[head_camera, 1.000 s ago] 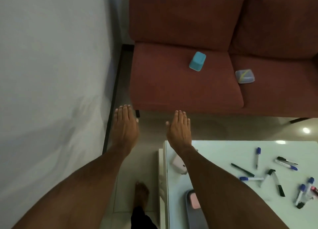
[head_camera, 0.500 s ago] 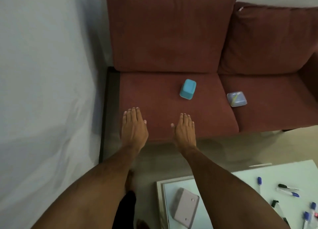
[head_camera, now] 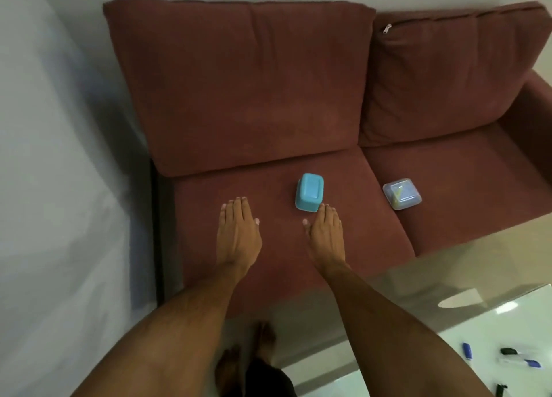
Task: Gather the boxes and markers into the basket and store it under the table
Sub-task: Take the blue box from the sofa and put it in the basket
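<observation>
A light blue box (head_camera: pixel 309 192) lies upside down on the left seat cushion of a red sofa (head_camera: pixel 268 104). A clear lidded box (head_camera: pixel 402 193) with something yellow inside sits on the right seat cushion. My right hand (head_camera: pixel 325 237) is stretched flat, palm down, its fingertips just short of the blue box's near edge. My left hand (head_camera: pixel 237 234) hovers flat to the left over the same cushion, holding nothing. Several markers (head_camera: pixel 507 355) lie on the white table (head_camera: pixel 478 352) at the bottom right. No basket is in view.
A white wall (head_camera: pixel 59 187) runs along the left of the sofa. My bare feet (head_camera: pixel 239 363) stand on the tiled floor between the sofa and the table's edge.
The view has lifted and moved closer to the sofa. Both flat hands have reached forward over the left cushion, the right one nearing the blue box. Most of the table has slid out of view.
</observation>
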Motion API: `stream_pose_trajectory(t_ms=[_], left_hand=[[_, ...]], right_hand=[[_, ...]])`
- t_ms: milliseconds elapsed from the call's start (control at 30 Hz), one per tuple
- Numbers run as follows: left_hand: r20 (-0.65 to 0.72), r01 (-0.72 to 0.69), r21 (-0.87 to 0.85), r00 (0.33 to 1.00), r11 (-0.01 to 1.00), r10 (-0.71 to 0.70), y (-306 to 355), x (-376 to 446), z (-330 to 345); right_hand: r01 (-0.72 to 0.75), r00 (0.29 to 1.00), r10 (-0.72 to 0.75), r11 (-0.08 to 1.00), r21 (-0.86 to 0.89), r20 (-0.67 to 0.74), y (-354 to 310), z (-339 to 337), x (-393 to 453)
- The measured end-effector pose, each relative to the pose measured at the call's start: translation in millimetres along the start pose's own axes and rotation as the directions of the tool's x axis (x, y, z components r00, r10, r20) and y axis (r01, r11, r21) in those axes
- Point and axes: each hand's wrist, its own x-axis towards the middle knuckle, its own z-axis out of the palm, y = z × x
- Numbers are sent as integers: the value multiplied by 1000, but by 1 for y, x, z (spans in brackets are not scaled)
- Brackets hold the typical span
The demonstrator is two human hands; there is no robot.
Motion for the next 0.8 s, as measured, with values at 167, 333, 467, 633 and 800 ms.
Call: stream_pose_trajectory(t_ms=[167, 333, 467, 633, 800], left_hand=[[33, -2, -38, 999, 999, 3, 39, 50, 31], [110, 46, -91, 993, 995, -36, 79, 97, 80], [196, 141, -151, 974, 978, -110, 111, 136, 119], [326, 378, -307, 904, 873, -277, 141, 184, 155], [479, 545, -370, 806, 753, -348, 147, 206, 173]], right_hand=[[-53, 998, 52, 998, 16, 42, 30, 14, 65], [-71, 991, 60, 994, 88, 122, 55, 31, 137], [-160, 967, 110, 965, 210, 228, 71, 50, 189], [-405, 880, 256, 843, 354, 399, 89, 76, 231], [-470, 837, 266, 797, 379, 479, 90, 97, 241]])
